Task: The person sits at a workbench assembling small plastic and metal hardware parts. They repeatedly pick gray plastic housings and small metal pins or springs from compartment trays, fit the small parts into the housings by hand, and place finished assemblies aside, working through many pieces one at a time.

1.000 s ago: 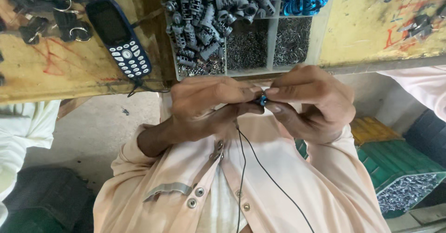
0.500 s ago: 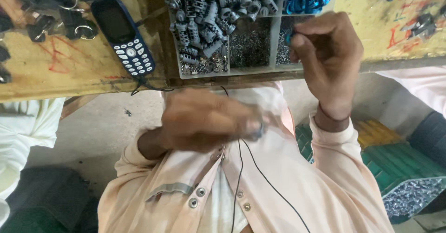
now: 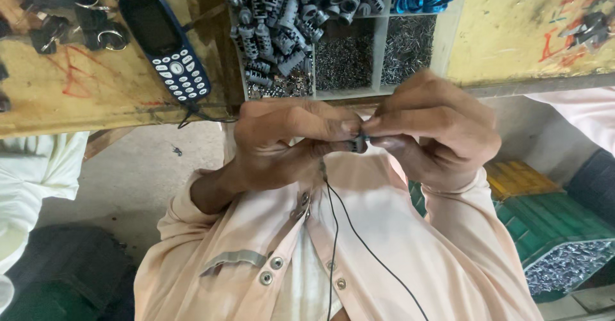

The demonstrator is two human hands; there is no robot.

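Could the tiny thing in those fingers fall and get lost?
Possibly. Both hands, left hand and right hand, pinch one small dark metal part over the lap, past the yellow wooden bench; a slip might drop it. The thin black wire hanging below could snag.

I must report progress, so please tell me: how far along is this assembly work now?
Done, seemingly: grey parts fill one compartment of the tray. In hand: the left hand and right hand pinch a small dark part together at the table edge. Left: two compartments hold many loose pins, so much work probably remains.
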